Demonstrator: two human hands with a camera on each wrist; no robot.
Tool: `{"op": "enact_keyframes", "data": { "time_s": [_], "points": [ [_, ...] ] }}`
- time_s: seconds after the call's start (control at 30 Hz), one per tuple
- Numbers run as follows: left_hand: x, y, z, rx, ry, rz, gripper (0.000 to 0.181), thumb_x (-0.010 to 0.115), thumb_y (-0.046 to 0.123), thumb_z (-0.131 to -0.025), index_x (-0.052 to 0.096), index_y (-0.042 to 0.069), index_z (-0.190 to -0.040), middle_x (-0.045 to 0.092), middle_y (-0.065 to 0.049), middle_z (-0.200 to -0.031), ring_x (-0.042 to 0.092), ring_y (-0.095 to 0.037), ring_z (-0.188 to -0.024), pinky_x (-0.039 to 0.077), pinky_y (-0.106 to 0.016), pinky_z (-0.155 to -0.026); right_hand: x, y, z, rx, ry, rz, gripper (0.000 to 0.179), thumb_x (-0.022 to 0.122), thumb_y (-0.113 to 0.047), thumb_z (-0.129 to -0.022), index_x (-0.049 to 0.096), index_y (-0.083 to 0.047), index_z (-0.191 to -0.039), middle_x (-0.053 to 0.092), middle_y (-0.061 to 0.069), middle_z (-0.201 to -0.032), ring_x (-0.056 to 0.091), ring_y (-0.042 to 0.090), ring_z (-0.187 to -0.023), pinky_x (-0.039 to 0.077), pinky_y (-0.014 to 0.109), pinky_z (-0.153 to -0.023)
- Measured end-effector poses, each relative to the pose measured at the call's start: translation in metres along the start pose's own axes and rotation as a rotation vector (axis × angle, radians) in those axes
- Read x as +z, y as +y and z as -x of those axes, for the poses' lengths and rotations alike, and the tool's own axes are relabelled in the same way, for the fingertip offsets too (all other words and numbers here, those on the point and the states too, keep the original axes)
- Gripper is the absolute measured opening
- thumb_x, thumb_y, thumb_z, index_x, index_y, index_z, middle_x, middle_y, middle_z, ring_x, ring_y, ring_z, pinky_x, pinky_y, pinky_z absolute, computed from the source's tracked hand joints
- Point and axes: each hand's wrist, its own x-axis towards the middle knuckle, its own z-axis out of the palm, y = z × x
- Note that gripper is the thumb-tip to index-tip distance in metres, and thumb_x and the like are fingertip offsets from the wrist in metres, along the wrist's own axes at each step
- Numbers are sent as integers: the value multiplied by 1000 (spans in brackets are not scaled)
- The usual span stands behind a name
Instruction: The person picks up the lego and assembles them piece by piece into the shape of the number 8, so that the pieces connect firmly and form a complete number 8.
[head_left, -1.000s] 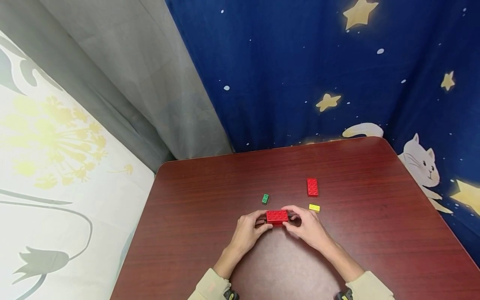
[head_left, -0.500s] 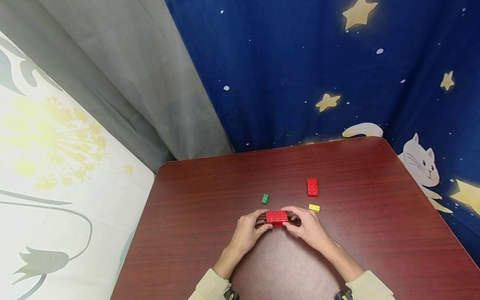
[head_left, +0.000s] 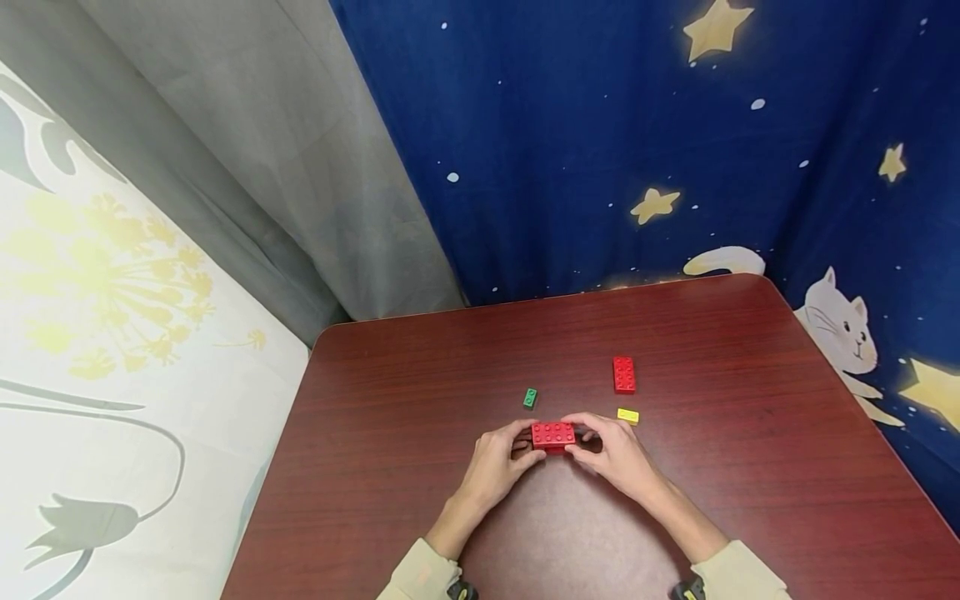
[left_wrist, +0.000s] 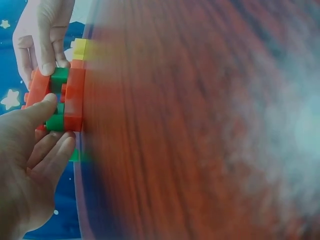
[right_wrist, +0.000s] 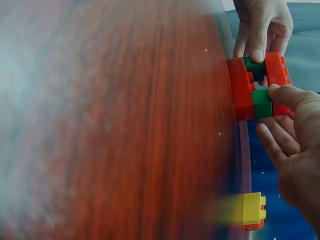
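Both hands hold a small stack of toy building bricks on the table. On top lies a red brick [head_left: 553, 433] with its studs facing up. Beneath it, in the right wrist view, a green brick [right_wrist: 262, 103] sits at either end, with a gap between the two. The lower red brick [right_wrist: 241, 95] forms the base. My left hand [head_left: 491, 462] pinches the left end of the upper red brick, thumb on its near side. At the right end, my right hand [head_left: 618, 457] pinches the same brick between thumb and fingers.
Past the stack, a loose green brick [head_left: 530, 398] lies to the left. Beyond my right hand are a yellow brick [head_left: 628, 416] and, farther back, another red brick [head_left: 624, 375]. The brown table [head_left: 405, 375] ends at curtains behind and a pale patterned cloth [head_left: 150, 333] at left.
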Motion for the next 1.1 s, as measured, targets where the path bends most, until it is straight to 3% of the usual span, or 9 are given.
{"op": "enact_keyframes", "data": {
  "time_s": [0.3,0.53,0.73,0.97,1.1],
  "points": [
    [-5,2,0,91,36,148,47,85,24,-94,70,6,-135,76,-8,-125,75,-15,-107,62,-29,-89,0,3,2,88,-30,-100,45,89,5,-80,75,-7,-121,80,4,-105,74,20,-85,63,39,-76],
    [-7,0,0,143,89,156,37,83,22,-95,75,12,-130,77,-1,-120,76,-13,-102,63,-31,-85,0,3,5,149,-30,-223,45,89,-3,-86,75,-6,-128,79,8,-113,73,16,-92,62,35,-80],
    [-6,-1,0,121,94,183,35,83,20,-94,76,16,-128,77,1,-118,75,-10,-101,63,-29,-83,-2,2,6,198,-14,-240,36,85,-13,-92,78,-13,-127,80,1,-111,71,10,-86,56,22,-72],
    [-6,1,0,73,87,230,37,84,18,-92,77,15,-128,78,-1,-118,77,-13,-100,63,-29,-84,-3,2,6,213,-18,-215,35,86,-15,-92,79,-15,-127,79,-2,-109,68,8,-84,55,22,-70],
    [-8,1,-1,91,83,197,38,85,20,-92,77,15,-128,78,0,-119,76,-13,-101,64,-33,-84,-2,0,5,184,-6,-198,38,87,-11,-89,79,-12,-126,80,1,-111,72,10,-89,58,25,-74]
  ]
}}
